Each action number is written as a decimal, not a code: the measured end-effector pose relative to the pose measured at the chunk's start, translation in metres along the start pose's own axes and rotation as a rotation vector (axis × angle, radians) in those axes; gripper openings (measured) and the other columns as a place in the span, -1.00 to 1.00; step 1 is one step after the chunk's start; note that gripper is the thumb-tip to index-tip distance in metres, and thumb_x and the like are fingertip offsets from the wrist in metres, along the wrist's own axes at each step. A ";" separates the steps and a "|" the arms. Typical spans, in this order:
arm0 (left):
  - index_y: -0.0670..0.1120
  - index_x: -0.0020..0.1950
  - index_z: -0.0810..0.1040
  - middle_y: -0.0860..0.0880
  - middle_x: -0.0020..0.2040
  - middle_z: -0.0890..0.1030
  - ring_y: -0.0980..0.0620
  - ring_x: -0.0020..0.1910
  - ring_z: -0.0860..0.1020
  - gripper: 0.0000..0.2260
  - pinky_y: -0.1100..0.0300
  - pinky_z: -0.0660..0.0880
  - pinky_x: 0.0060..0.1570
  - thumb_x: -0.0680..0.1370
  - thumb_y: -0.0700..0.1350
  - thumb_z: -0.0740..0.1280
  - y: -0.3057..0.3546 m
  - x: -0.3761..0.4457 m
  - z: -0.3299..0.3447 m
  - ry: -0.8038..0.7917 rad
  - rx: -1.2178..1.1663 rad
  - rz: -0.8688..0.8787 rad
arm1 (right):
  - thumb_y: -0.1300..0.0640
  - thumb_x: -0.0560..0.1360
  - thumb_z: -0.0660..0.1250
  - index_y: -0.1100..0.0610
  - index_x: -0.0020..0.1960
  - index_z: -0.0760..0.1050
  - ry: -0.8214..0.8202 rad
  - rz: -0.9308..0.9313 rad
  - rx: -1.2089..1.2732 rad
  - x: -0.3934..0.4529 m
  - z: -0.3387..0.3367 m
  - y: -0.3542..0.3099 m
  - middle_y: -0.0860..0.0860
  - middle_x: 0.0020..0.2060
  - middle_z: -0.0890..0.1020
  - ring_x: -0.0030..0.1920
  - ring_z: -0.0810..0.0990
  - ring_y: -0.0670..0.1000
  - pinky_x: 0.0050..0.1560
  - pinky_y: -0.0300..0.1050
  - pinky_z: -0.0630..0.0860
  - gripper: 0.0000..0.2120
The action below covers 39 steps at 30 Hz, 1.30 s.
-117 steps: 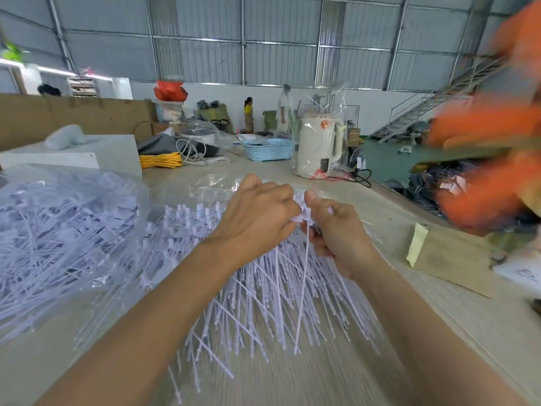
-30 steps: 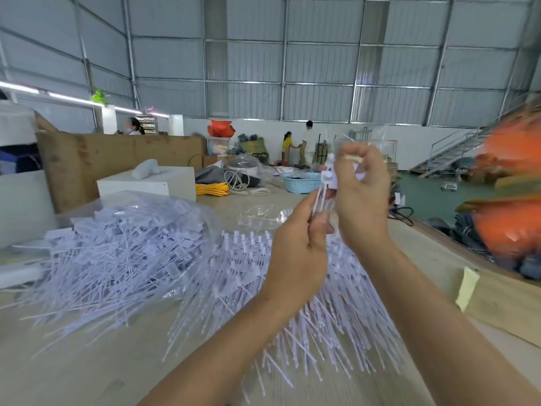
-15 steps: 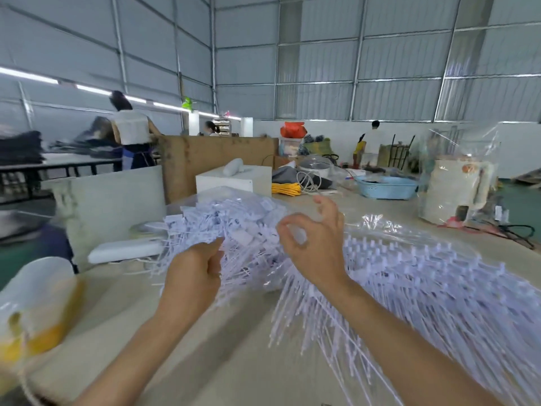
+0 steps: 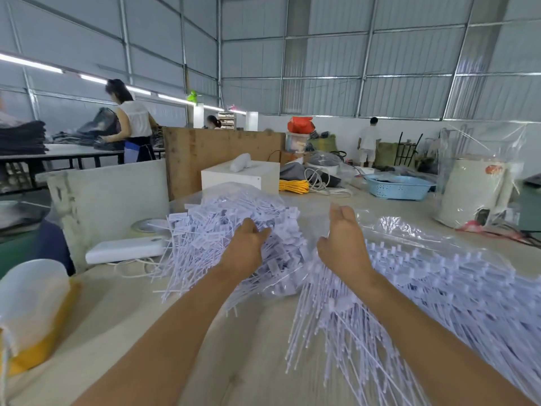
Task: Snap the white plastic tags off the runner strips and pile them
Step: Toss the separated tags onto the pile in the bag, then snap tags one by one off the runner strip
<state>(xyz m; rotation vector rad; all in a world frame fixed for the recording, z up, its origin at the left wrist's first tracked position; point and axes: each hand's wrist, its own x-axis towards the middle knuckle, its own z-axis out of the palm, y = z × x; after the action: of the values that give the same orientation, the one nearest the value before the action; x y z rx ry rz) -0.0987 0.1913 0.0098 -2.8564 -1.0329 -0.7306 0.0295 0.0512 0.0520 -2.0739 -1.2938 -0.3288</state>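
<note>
A heap of loose white plastic tags (image 4: 222, 227) lies on clear plastic at the table's middle left. To its right, a wide spread of tags still joined to runner strips (image 4: 424, 285) fans toward me. My left hand (image 4: 244, 249) rests on the near side of the loose heap, fingers curled down into the tags; whether it grips any is hidden. My right hand (image 4: 342, 238) hovers between the two piles, fingers apart and pointing up, holding nothing.
A white box (image 4: 240, 177) and a wooden board stand behind the heap. A flat white device (image 4: 126, 249) and a tape roll lie left. A bagged cream kettle (image 4: 471, 194) and blue basket (image 4: 398, 186) sit far right. A bagged container (image 4: 29, 306) is near left. People work beyond.
My view swung left to the loose heap. Both hands came down from holding a strip up; the right hand opened, and the left now rests on the heap.
</note>
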 end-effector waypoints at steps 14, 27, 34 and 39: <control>-0.08 0.29 0.40 -0.08 0.26 0.38 -0.10 0.21 0.37 -0.66 -0.02 0.32 0.14 0.53 -0.07 0.15 0.058 -0.029 -0.038 0.060 0.583 -0.118 | 0.29 0.51 0.32 0.11 0.32 0.48 -0.190 -0.164 0.258 -0.034 -0.035 0.017 0.04 0.06 0.34 -0.12 0.41 -0.11 0.04 -0.47 0.35 -0.62; -0.09 -0.05 0.61 -0.03 -0.07 0.59 -0.01 -0.08 0.54 -0.84 0.16 0.47 -0.11 0.54 -0.15 0.22 0.228 -0.031 -0.041 -0.019 -0.231 0.408 | 0.23 0.54 0.27 0.20 0.10 0.64 0.046 0.292 -0.136 -0.110 -0.156 0.195 0.10 0.04 0.67 -0.01 0.62 0.07 -0.05 -0.33 0.39 -0.79; -0.16 0.07 0.52 -0.13 -0.02 0.55 -0.12 -0.01 0.52 -0.72 0.11 0.45 -0.10 0.58 0.04 0.22 0.277 0.021 0.014 -0.122 -0.076 0.259 | 0.29 0.51 0.26 0.33 -0.07 0.63 0.004 0.152 -0.197 -0.123 -0.153 0.206 0.25 -0.15 0.63 -0.12 0.57 0.15 -0.12 -0.24 0.33 -0.82; -0.13 0.01 0.51 -0.07 -0.06 0.55 -0.05 -0.12 0.49 -0.70 0.16 0.40 -0.15 0.57 0.11 0.21 0.281 0.029 0.025 -0.206 -0.108 0.125 | 0.22 0.54 0.25 0.15 0.16 0.61 -0.008 0.092 -0.196 -0.123 -0.153 0.210 0.09 0.07 0.60 0.07 0.55 0.07 -0.09 -0.43 0.19 -0.75</control>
<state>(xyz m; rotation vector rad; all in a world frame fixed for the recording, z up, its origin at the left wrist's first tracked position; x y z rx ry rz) 0.1027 -0.0064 0.0391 -3.1083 -0.8470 -0.5065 0.1731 -0.1958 0.0173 -2.2921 -1.2067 -0.4207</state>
